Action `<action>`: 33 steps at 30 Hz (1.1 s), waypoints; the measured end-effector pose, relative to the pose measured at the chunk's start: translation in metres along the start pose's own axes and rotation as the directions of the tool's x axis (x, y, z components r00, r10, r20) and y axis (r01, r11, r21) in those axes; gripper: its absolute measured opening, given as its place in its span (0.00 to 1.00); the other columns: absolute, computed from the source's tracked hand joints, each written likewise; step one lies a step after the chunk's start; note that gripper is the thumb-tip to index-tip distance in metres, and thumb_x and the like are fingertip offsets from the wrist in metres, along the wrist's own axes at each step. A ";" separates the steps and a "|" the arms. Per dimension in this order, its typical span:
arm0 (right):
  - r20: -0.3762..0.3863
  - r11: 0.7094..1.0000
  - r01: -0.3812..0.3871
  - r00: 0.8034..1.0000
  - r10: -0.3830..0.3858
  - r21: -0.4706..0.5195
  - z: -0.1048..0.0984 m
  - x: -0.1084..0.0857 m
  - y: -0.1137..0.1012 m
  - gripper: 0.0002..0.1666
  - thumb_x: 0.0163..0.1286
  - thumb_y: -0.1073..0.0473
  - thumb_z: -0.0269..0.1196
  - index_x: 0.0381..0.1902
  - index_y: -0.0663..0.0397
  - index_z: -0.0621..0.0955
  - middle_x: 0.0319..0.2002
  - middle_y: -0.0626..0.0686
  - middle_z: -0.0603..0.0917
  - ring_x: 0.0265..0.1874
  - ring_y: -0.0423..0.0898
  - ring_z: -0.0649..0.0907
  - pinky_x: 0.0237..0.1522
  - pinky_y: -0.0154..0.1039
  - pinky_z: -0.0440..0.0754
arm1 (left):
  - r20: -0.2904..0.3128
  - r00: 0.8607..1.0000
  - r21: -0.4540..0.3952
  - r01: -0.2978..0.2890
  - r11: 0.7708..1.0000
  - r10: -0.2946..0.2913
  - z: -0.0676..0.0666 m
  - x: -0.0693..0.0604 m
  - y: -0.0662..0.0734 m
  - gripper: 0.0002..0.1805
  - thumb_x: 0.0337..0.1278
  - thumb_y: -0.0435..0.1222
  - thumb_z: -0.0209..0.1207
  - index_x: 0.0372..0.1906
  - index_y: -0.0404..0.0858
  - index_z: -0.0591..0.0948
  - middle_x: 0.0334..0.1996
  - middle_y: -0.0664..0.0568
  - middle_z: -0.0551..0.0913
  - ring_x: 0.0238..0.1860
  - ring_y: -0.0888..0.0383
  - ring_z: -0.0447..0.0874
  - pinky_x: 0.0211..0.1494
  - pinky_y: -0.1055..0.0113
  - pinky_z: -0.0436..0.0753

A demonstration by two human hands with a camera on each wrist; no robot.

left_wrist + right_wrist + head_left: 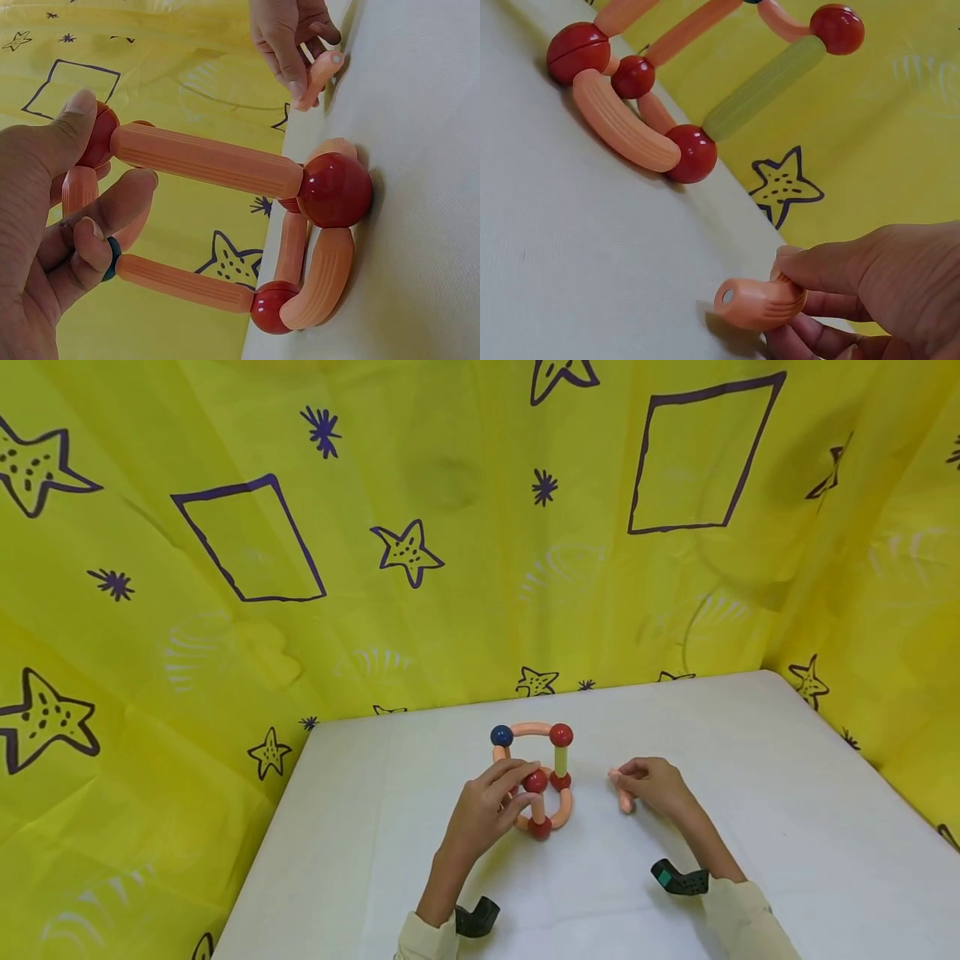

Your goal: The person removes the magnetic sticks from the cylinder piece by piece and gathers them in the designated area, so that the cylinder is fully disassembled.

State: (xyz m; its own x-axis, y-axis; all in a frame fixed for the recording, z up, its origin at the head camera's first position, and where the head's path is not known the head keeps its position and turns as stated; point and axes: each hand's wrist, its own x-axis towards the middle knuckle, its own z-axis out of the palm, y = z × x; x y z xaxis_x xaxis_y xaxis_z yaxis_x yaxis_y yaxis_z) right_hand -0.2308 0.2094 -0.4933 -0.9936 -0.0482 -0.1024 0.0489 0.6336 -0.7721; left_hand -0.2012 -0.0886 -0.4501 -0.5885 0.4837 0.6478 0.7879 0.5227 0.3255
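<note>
A frame of magnetic rods and balls stands on the table. My left hand (480,810) pinches a red ball (99,142) at an upper corner, above an upright peach rod (206,160). Another red ball (335,190) forms the foot of that rod. At the back top are a blue ball (502,737) and a red ball joined by a curved peach rod (531,727); a yellow-green rod (765,88) stands under the red one. To the right, apart from the frame, my right hand (656,785) holds a loose curved peach rod (759,304) by one end, close above the table.
A white cloth covers the table (360,827). Yellow curtains (465,610) with purple stars and outlined shapes hang behind it and at both sides. Black wrist cameras sit near the cuffs, one by the left sleeve (427,939) and one by the right sleeve (750,918).
</note>
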 end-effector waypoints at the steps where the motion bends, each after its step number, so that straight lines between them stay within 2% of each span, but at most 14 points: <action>1: -0.013 1.000 -0.008 1.000 0.007 -0.010 0.001 0.000 0.001 0.21 0.68 0.49 0.63 0.44 0.63 0.83 0.33 0.52 0.85 0.37 0.47 0.80 0.40 0.42 0.76 | 0.000 1.000 0.000 0.000 1.000 0.000 0.000 0.000 0.000 0.23 0.56 0.40 0.66 0.58 0.42 0.80 0.47 0.52 0.84 0.33 0.58 0.85 0.38 0.84 0.78; 4: -0.041 0.999 0.002 0.999 -0.003 -0.035 0.003 0.001 0.002 0.21 0.67 0.50 0.64 0.43 0.65 0.83 0.32 0.54 0.85 0.36 0.49 0.80 0.38 0.44 0.76 | -0.003 1.000 0.001 -0.004 1.000 0.004 0.001 0.000 -0.001 0.23 0.56 0.40 0.66 0.58 0.41 0.80 0.46 0.51 0.84 0.32 0.58 0.86 0.38 0.84 0.78; 10: -0.103 0.994 -0.010 0.995 -0.001 -0.107 0.008 0.002 0.004 0.18 0.66 0.50 0.65 0.40 0.62 0.84 0.30 0.52 0.83 0.31 0.47 0.78 0.31 0.38 0.73 | -0.009 1.000 -0.004 -0.007 1.000 0.007 0.001 0.000 -0.001 0.23 0.56 0.40 0.66 0.58 0.41 0.80 0.46 0.51 0.83 0.32 0.57 0.85 0.38 0.83 0.79; 14: -0.140 0.991 -0.018 0.990 0.000 -0.129 0.009 0.002 0.002 0.17 0.65 0.50 0.65 0.38 0.61 0.83 0.29 0.53 0.82 0.30 0.48 0.78 0.29 0.37 0.71 | -0.002 1.000 0.006 0.000 1.000 0.000 0.000 0.001 0.001 0.23 0.56 0.40 0.66 0.58 0.42 0.80 0.47 0.52 0.83 0.32 0.59 0.85 0.39 0.84 0.78; 27: -0.164 0.990 -0.039 0.986 0.016 -0.137 0.011 0.002 0.005 0.19 0.65 0.49 0.65 0.39 0.62 0.83 0.29 0.53 0.82 0.30 0.47 0.78 0.29 0.37 0.71 | 0.011 1.000 0.004 0.017 1.000 -0.017 -0.001 -0.001 0.001 0.24 0.56 0.40 0.66 0.59 0.42 0.80 0.47 0.52 0.83 0.32 0.57 0.85 0.37 0.84 0.78; 33: -0.190 0.989 -0.016 0.982 -0.012 -0.147 0.008 0.000 0.000 0.18 0.66 0.49 0.64 0.38 0.60 0.83 0.30 0.54 0.83 0.29 0.48 0.79 0.28 0.37 0.72 | 0.003 1.000 0.008 0.004 1.000 -0.004 -0.002 -0.001 0.001 0.24 0.55 0.39 0.67 0.59 0.42 0.80 0.47 0.52 0.83 0.31 0.57 0.85 0.36 0.84 0.78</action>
State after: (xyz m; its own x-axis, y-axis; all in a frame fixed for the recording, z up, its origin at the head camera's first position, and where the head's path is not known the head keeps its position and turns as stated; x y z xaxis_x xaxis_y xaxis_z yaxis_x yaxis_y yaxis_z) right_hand -0.2295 0.2035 -0.4980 -0.9954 0.0915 0.0278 0.0494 0.7410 -0.6697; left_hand -0.2000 -0.0900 -0.4490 -0.5922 0.4839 0.6444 0.7841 0.5305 0.3222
